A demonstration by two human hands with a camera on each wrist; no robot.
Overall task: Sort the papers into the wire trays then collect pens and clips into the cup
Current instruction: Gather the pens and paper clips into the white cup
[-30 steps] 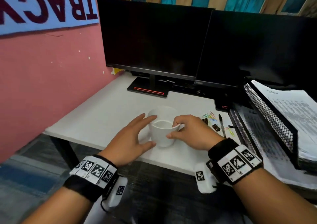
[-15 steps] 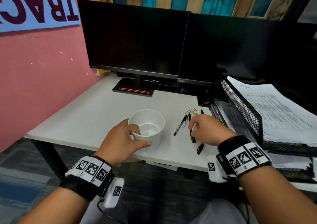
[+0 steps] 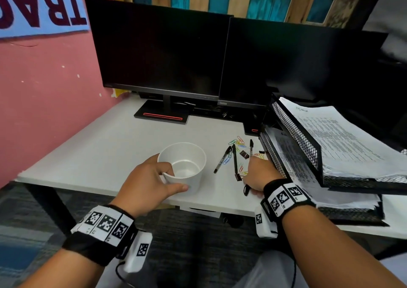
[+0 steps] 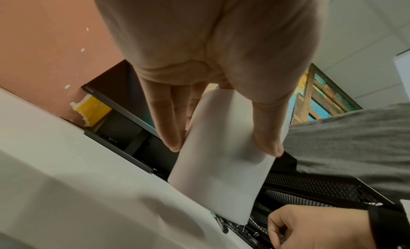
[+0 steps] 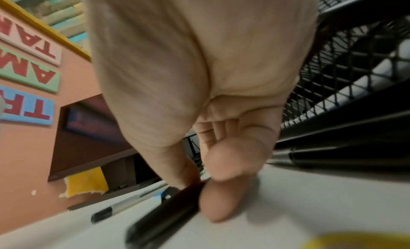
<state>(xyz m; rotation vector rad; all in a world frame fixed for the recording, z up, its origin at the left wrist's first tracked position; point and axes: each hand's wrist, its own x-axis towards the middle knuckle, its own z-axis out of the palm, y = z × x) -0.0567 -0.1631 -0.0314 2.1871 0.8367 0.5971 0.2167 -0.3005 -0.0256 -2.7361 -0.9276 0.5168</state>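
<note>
My left hand (image 3: 176, 178) grips the white cup (image 3: 187, 162) on the desk, thumb on its near wall and fingers over the rim. The left wrist view shows the cup (image 4: 221, 174) between thumb and fingers. My right hand (image 3: 253, 175) is down on the desk beside the wire trays (image 3: 295, 138). There its thumb and a finger pinch a black pen (image 5: 164, 212), whose end pokes out under the palm (image 3: 246, 190). Other pens (image 3: 222, 160) and coloured paper clips (image 3: 239, 142) lie between cup and trays. Printed papers (image 3: 343, 138) fill the trays.
Two dark monitors (image 3: 158, 49) stand at the back of the white desk (image 3: 99, 146). A pink wall (image 3: 44, 89) runs along the left. A small black binder clip (image 3: 244, 154) lies among the pens. The stacked trays block the right side.
My right hand left the cup, moved right to the pens and has dropped onto one. My left hand closed round the cup. The view shifted to the right.
</note>
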